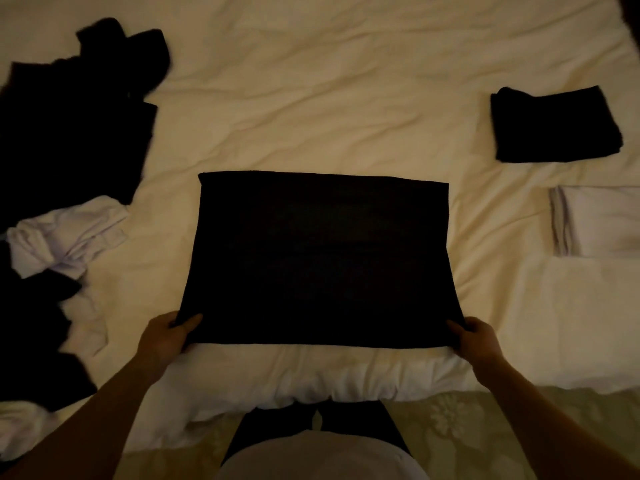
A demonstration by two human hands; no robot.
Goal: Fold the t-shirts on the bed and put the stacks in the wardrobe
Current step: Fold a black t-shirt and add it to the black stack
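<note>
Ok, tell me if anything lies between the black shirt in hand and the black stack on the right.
Nothing visible does. Only bare sheet lies between the shirt and the black stack. The white stack sits nearer, beside that path.

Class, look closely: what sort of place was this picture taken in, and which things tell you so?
Most likely a bedroom: a bed with a rumpled cream duvet, unfolded clothes piled on it, and folded stacks beside.

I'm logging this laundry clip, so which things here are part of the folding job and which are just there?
Part of the job:
black t-shirt, gripped by left hand and right hand
folded black stack
folded white stack
unfolded pile

Just there:
bed cover
patterned floor
</note>
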